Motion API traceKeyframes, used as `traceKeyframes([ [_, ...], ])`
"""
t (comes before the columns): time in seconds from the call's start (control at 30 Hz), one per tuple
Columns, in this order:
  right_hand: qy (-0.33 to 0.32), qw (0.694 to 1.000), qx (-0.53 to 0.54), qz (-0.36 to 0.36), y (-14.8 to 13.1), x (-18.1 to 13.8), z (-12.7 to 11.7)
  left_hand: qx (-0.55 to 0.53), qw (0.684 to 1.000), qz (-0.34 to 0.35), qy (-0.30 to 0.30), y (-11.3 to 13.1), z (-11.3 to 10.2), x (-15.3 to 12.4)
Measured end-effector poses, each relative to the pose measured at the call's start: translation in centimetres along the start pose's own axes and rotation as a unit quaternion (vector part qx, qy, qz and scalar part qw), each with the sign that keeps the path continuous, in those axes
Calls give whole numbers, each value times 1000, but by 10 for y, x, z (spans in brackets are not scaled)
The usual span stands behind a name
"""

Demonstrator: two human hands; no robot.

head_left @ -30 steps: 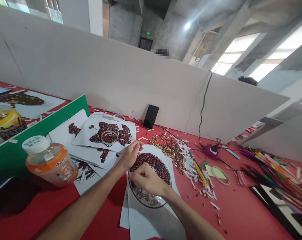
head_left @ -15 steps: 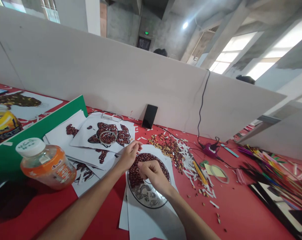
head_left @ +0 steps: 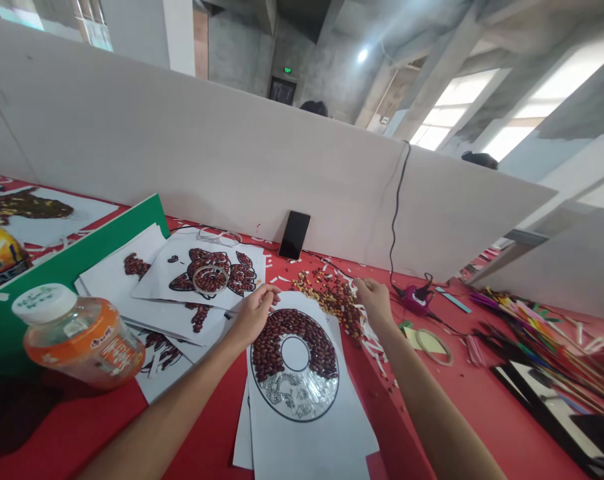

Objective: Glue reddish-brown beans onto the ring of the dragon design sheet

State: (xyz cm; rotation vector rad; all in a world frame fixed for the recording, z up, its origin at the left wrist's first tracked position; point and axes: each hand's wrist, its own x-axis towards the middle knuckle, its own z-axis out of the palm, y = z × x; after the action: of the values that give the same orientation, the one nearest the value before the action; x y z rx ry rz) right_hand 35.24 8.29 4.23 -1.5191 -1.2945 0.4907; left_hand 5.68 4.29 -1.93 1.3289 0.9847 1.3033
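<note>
A sheet of paper (head_left: 312, 448) bears a black-outlined ring. Dark red beans (head_left: 277, 343) fill the ring's upper part, while its lower part (head_left: 302, 397) is shiny, with a grey printed pattern showing. My left hand (head_left: 256, 313) is closed at the ring's upper left, fingers bent together; whatever they hold is too small to make out. Over to the right, my right hand (head_left: 375, 300) is closed beside a loose pile of red and yellow beans (head_left: 332, 293) and white paper strips (head_left: 375, 343). Its fingertips are partly hidden, and I cannot see what lies between them.
Bean-covered drawings (head_left: 217, 270) lie at left beside a green board (head_left: 72, 267) and an orange-labelled bottle (head_left: 87, 340). A phone (head_left: 295, 235) leans on the white partition (head_left: 232, 147). A purple adapter (head_left: 416, 300), tape ring (head_left: 435, 348) and coloured sticks (head_left: 547, 347) are at right.
My right hand has moved from above the ring to the bean pile at right, uncovering the ring's white centre. My left hand stays by the ring. The view has shifted slightly.
</note>
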Motion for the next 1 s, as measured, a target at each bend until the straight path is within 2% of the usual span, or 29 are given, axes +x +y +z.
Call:
traceKeyframes([
  [0.07,22,1000,8,2,11,19,-10,-2,1000,-1,2,1,0,0],
  [0.2,19,999,44,0,20,35,-15,-6,1000,-4,6,3,1,0],
  [0.37,55,996,74,7,24,34,-11,-7,1000,-8,4,3,0,0],
  [0.5,46,997,66,11,24,26,-10,-7,1000,-10,1,3,0,0],
  [0.73,-18,999,26,7,16,23,-17,-6,1000,-9,3,4,0,0],
  [1.0,68,993,-99,10,36,39,-33,-2,1000,-8,4,6,0,-1],
])
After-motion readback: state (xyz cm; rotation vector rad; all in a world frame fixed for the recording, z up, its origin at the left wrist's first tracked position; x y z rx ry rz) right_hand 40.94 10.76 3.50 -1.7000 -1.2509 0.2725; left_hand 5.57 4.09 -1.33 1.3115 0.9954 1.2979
